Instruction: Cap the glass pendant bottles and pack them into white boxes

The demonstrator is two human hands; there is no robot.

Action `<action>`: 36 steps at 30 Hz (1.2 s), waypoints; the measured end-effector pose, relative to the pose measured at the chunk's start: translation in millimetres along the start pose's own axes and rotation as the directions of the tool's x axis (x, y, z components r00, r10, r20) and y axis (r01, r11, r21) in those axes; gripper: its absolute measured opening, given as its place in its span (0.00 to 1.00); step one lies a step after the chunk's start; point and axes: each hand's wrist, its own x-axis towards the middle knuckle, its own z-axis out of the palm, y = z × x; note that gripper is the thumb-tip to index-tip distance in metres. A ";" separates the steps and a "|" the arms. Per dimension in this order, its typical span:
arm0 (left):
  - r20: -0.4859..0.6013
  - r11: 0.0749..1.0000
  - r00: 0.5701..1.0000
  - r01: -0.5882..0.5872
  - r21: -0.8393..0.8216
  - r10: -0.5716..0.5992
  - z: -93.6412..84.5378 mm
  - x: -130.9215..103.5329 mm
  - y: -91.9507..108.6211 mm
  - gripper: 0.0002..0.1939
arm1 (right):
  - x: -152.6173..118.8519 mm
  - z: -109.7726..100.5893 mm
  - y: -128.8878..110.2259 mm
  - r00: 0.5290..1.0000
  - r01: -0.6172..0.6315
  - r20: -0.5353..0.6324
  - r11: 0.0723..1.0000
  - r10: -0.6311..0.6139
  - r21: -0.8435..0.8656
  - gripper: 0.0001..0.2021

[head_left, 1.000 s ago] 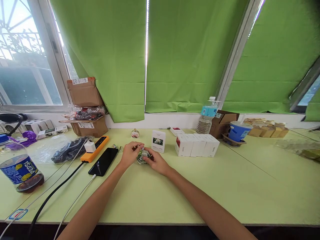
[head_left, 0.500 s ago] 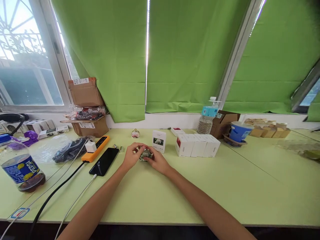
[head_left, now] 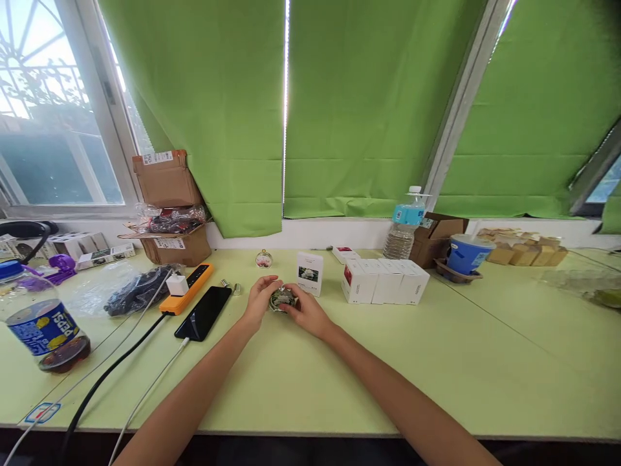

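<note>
Between my two hands is a small round glass bottle (head_left: 282, 299) with a dark green and whitish pattern, partly covered by fingers. My right hand (head_left: 309, 311) grips its right side, thumb in front. My left hand (head_left: 259, 303) is closed at its left edge and top, thumb and fingertips near the neck. Just behind stands a white card box (head_left: 309, 274) with a white flower picture. A similar round bottle with pink flowers (head_left: 264, 259) stands farther back, left of the box. Two small silver caps (head_left: 237, 289) lie left of my left hand.
A row of white boxes (head_left: 384, 282) stands to the right, before a large water bottle (head_left: 405, 226) and a blue cup (head_left: 466, 255). At left are a black phone (head_left: 204, 314), an orange power strip (head_left: 189, 291), cables and a Pepsi bottle (head_left: 46, 333).
My left fingers have shifted back a little from the front of the round bottle, so more of its face shows. My right hand keeps its hold.
</note>
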 end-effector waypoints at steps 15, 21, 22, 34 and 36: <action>-0.008 0.996 0.998 0.067 0.067 -0.066 11.5 4.6 1.7 0.12 | -1.1 -3.1 -7.0 1.000 0.004 0.029 0.999 -0.002 -0.039 0.23; 0.003 0.999 1.000 0.024 0.042 -0.024 9.8 4.7 -3.7 0.12 | -0.9 -1.7 -6.7 1.000 0.009 0.015 1.000 -0.008 -0.028 0.22; 0.003 0.999 1.000 0.012 0.038 -0.012 9.6 4.5 -4.5 0.12 | -0.7 -1.4 -6.6 1.000 0.007 0.014 1.000 -0.007 -0.024 0.22; -0.007 0.999 1.000 0.011 0.039 -0.011 5.6 4.8 -8.2 0.18 | 0.0 -0.9 -4.6 1.000 0.010 0.016 1.000 -0.010 -0.014 0.23; 0.003 0.999 1.000 0.027 0.035 -0.027 3.6 4.7 -7.1 0.21 | 0.3 -0.7 -3.4 1.000 0.006 0.016 1.000 -0.005 -0.021 0.23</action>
